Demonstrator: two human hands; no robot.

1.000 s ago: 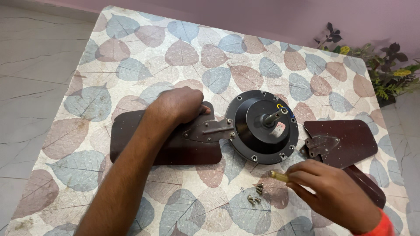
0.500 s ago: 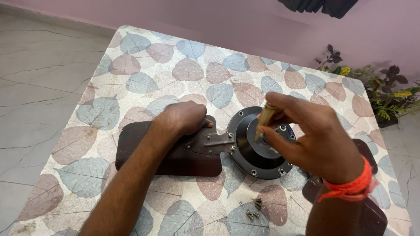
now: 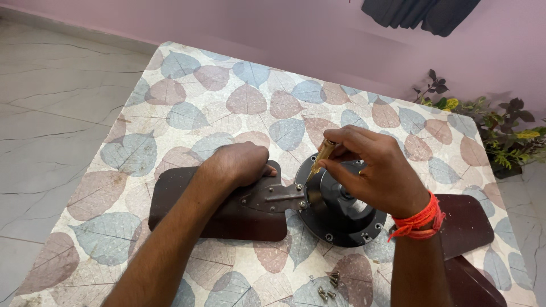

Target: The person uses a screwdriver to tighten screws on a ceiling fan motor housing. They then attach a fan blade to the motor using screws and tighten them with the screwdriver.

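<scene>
One round black fan motor (image 3: 341,213) at centre right of the frame, three brown blades: one blade (image 3: 216,202) at centre left joined by its metal bracket (image 3: 273,196), two loose blades (image 3: 463,224) at lower right, partly hidden behind the forearm. Left hand (image 3: 239,162) curled, pressing flat on the joined blade. Right hand (image 3: 372,170) with fingers pinched together around one yellow-handled screwdriver (image 3: 323,154), tip down at the bracket screw on the motor's edge. Small heap of screws (image 3: 329,284) at bottom centre; potted plants (image 3: 500,131) at far right.

Bright, even daylight; sharp focus throughout. Soft shadows lie just under the left hand (image 3: 239,164). Straight edges bend slightly near the corners.
</scene>
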